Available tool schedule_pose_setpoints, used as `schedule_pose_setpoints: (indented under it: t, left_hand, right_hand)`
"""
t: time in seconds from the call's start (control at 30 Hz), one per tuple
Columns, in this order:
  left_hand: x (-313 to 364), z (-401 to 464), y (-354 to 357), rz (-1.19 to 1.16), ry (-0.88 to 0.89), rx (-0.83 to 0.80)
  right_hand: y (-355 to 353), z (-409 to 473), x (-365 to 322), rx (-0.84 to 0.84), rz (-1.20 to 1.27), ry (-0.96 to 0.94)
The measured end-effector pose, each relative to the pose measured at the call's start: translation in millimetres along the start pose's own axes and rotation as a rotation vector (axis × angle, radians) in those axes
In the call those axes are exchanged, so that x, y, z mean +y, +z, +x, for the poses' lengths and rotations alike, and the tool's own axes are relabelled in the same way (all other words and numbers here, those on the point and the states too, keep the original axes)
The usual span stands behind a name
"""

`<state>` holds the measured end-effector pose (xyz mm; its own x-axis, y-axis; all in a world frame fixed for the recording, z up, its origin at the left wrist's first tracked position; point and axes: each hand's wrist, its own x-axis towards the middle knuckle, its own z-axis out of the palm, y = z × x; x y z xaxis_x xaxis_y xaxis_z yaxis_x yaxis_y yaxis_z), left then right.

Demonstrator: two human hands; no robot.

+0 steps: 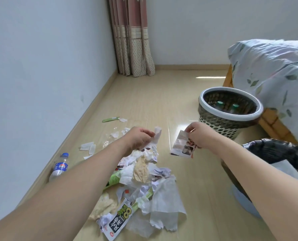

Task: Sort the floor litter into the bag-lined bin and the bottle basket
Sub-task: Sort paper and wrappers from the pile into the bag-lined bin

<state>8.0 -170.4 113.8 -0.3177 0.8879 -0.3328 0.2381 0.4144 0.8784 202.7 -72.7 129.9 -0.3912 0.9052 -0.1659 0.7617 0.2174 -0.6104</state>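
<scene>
**Both hands holding scraps above the litter pile**

My left hand (138, 139) reaches out over the far end of the litter pile (144, 185), fingers curled around a crumpled white paper scrap (156, 136) that sticks up past my fingertips. My right hand (199, 136) is held out at about the same height, pinching a printed snack wrapper (182, 145) by its upper edge so the wrapper hangs down to the left of my palm, clear of the floor. Both forearms stretch forward from the bottom corners, the hands well apart with bare wooden floor (170, 94) between them.

The bottle basket (230, 115), with its white rim and perforated wall, stands just beyond my right hand, two green bottle caps showing inside. The bag-lined bin (273, 153), black liner folded over its rim, sits under my right forearm. A clear plastic bottle (60, 166) with a blue cap lies by the left wall, well to the left of my left arm. More paper bits are scattered near the wall beyond it.
</scene>
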Motion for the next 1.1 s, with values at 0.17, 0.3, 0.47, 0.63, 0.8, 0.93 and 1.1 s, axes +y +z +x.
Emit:
schedule_pose_setpoints:
  t: [0.17,0.3,0.47,0.63,0.8,0.93,1.1]
  left_hand:
    - [92,5,83,0.055,0.106,0.012]
    - [154,18,174,0.109,0.228,-0.094]
    - [170,31,304,0.263,0.335,-0.209]
    - [130,21,393,0.888,0.276,-0.657]
    - [131,9,380,0.942,0.301,-0.557]
    - [143,27,305,0.847,0.345,-0.291]
    - [105,33,184,0.996,0.259,-0.171]
  right_hand:
    - [-113,2,55,0.181,0.014,0.039]
    - [-185,-12,140,0.377,0.144,0.182]
    - [-196,-30,221,0.382,0.138,0.381]
    - [-153,-29,269,0.186,-0.001,0.519]
    - [-155,-25,258,0.227,0.022,0.564]
    - [-159,-13,209,0.433,-0.009,0.335]
    - [-96,7,127,0.206,-0.066,0.084]
